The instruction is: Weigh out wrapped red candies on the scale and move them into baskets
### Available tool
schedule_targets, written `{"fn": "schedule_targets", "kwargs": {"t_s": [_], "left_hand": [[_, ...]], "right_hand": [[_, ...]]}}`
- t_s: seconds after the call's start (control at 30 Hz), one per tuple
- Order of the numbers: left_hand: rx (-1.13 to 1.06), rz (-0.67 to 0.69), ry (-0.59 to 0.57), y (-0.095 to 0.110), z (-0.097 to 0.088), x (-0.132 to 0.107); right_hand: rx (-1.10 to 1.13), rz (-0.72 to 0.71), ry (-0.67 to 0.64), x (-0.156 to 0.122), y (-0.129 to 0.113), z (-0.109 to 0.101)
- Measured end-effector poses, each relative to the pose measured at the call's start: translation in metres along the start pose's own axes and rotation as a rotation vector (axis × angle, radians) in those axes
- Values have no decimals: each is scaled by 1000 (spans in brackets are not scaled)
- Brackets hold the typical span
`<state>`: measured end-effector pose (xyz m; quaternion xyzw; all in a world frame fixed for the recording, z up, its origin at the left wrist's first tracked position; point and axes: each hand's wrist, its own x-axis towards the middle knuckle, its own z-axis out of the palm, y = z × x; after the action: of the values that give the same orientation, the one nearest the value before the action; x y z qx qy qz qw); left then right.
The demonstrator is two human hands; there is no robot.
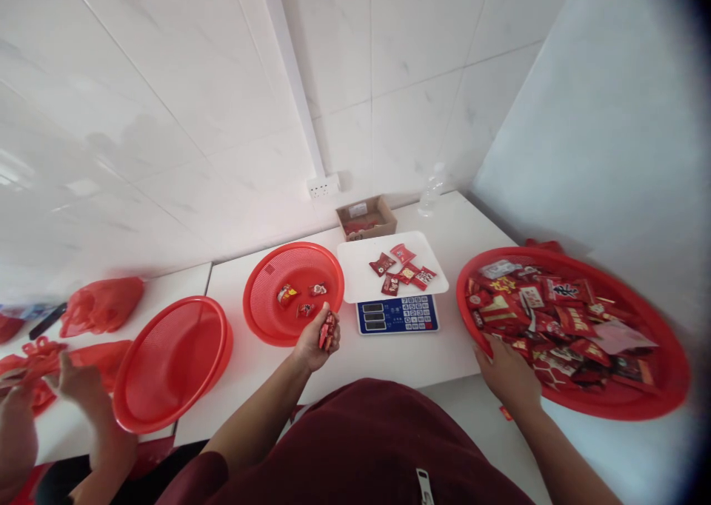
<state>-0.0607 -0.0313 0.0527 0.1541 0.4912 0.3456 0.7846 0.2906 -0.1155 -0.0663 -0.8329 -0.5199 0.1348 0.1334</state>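
Bare hands work over a white table (244,416), the left hand (311,344) closed around a small clutch of red packets (326,332) at the centre of the frame, just by the near rim of a red basket (262,301) where three more wrapped pieces lie. At the right of the frame, the right hand (509,378) meets the rim of a large basket (675,383) heaped with similar wrapped goods; its fingers are partly hidden, so whether they clamp the rim cannot be told. Between the two baskets, five wrapped pieces rest on the white pan (355,272) of a digital scale (397,315). The step in hand appears to be managing a gathered handful, and the next move likely calls for a grip firm enough to keep loose pieces from slipping. The held packets stand steeply, their long axis running from lower left to upper right, close to the frame's vertical; which end is the front is unclear. At lower left, a co-worker's hands (83,379) handle red bags (103,360).
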Motion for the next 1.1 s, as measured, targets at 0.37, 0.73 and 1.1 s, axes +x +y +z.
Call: {"fn": "schedule_targets", "kwargs": {"t_s": [0.37, 0.73, 1.1], "left_hand": [[798, 507, -76, -38, 55, 9], [445, 2, -364, -38, 46, -6], [519, 156, -211, -45, 41, -6]], "right_hand": [[1092, -131, -774, -48, -144, -39], [1366, 193, -981, -61, -147, -39], [1470, 197, -1045, -62, -152, -39]]}}
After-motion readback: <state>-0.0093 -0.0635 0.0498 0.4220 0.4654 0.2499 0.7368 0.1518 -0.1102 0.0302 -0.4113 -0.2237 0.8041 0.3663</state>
